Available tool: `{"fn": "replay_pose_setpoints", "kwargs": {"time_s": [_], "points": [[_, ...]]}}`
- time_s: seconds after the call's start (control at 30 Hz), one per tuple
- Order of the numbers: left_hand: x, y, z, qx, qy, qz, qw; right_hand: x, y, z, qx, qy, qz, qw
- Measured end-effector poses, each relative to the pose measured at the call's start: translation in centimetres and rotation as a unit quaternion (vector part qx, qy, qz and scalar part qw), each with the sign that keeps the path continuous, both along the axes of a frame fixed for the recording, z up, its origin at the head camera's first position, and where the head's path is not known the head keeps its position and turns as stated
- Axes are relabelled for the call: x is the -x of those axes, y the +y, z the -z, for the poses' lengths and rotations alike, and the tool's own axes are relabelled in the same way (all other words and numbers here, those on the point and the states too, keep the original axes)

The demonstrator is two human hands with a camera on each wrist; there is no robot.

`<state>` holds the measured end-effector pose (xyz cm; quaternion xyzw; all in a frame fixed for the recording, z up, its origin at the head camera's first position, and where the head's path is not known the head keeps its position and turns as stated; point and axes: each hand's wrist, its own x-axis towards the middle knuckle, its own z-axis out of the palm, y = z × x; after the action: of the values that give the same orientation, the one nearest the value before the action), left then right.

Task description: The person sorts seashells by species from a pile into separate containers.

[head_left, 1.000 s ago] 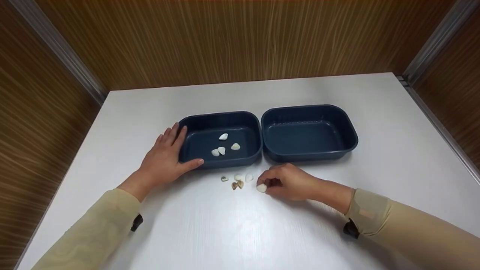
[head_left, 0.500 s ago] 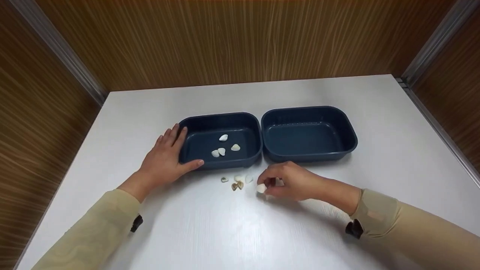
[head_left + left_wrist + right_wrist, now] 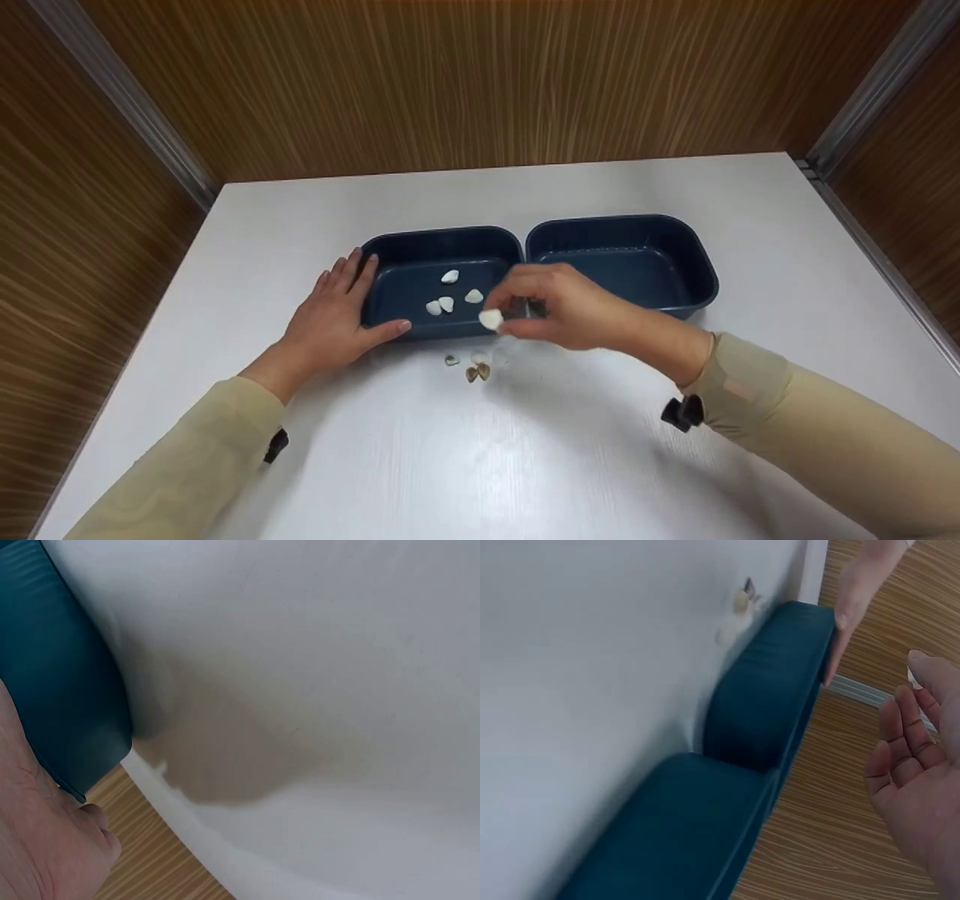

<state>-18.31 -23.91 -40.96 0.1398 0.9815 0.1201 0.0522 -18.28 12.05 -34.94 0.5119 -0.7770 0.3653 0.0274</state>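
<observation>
Fingers of the right hand (image 3: 577,309) had a white clam shell (image 3: 491,319) pinched against the thumb, sticking out past the tips and up off the surface (image 3: 420,450), near the front right corner of the left navy tray (image 3: 401,285). Right wrist view barely helped, since the thumb hid most of it. Left hand (image 3: 326,311) wasn't gripping anything, just lay with fingers pretty straight over that tray's left edge, thumb on the front rim. Four white shells (image 3: 446,304) lay inside, left of the pinching fingers; two brown shells (image 3: 472,373) and some pale shells (image 3: 479,359) sat on the surface below those fingers.

Handling-wise, my guess: super light, stiff, zero squish, maybe a bit slick on the domed side, and the thin lip could've chipped under a hard squeeze. Best hold imo was thumb and index across the thicker middle, nice and gentle, staying off the edge.
</observation>
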Motion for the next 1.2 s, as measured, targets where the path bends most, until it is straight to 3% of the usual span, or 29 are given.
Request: {"fn": "replay_pose_setpoints", "kwargs": {"time_s": [0.27, 0.77, 1.2], "points": [[0.0, 0.0, -0.1, -0.005, 0.001, 0.002, 1.0000, 2.3, -2.9, -1.0, -0.018, -0.019, 0.027, 0.9993], [0.0, 0.3, 0.0, -0.003, -0.001, 0.005, 1.0000, 6.7, -5.2, 2.8, -0.034, -0.089, 0.096, 0.9908], [0.1, 0.3, -0.2, 0.000, -0.001, 0.005, 1.0000, 8.0, -6.2, 4.1, -0.102, -0.044, 0.124, 0.9860]]}}
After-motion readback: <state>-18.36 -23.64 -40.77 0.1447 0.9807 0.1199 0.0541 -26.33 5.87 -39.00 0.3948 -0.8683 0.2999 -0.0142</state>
